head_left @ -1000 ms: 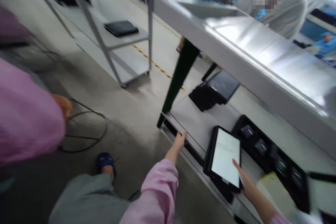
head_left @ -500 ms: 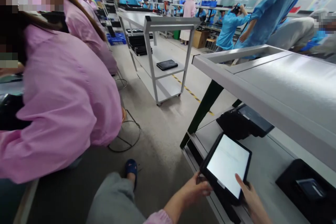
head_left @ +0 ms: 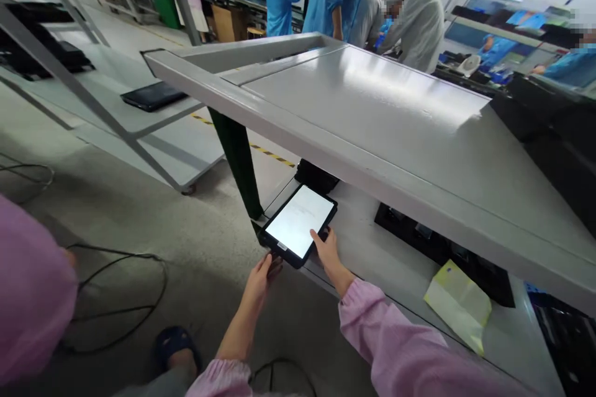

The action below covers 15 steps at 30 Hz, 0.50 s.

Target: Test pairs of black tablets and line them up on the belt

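Note:
A black-framed tablet (head_left: 300,223) with a lit white screen is over the near left end of the cart's lower shelf (head_left: 391,260). My left hand (head_left: 261,273) grips its near lower corner, with fingertips partly under the edge. At the tablet's right side, my right hand (head_left: 326,251) holds the edge with the thumb on the screen's border and the other fingers mostly hidden beneath. Just behind the tablet lies a black object (head_left: 316,177) on the same shelf, partly covered by the cart's top.
The cart's grey top (head_left: 372,105) overhangs the shelf. Yellowish paper (head_left: 459,304) and a black tray (head_left: 437,245) lie farther right. Another cart (head_left: 162,142) holds a black device (head_left: 153,96). A pink sleeve (head_left: 32,285) and wire stool (head_left: 125,298) are at left.
The view has swung right. The tablet, held in both hands, has moved in over the shelf's near left end, and the paper has come into view.

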Each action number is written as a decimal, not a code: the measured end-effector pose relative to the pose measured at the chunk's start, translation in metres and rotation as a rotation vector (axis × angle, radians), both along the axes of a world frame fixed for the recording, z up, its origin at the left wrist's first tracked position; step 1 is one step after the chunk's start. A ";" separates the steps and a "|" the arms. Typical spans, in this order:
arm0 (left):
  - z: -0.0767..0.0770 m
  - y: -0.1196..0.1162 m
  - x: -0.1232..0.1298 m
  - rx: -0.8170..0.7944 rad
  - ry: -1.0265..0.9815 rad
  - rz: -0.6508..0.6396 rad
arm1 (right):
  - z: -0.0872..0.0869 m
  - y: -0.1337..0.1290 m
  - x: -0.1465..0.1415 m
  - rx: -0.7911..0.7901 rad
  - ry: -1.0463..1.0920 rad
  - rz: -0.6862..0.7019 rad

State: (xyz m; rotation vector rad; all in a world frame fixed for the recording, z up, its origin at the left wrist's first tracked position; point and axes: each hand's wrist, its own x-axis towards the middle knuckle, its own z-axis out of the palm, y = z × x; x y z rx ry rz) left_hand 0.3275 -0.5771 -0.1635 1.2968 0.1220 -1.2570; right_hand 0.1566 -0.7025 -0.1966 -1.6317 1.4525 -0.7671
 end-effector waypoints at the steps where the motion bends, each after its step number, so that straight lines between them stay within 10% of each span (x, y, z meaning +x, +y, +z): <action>1: 0.001 0.001 -0.003 0.002 -0.017 0.010 | 0.001 0.000 0.002 0.003 0.008 -0.006; 15: -0.008 -0.003 0.003 0.034 -0.165 0.025 | 0.004 -0.012 -0.001 0.076 -0.048 0.140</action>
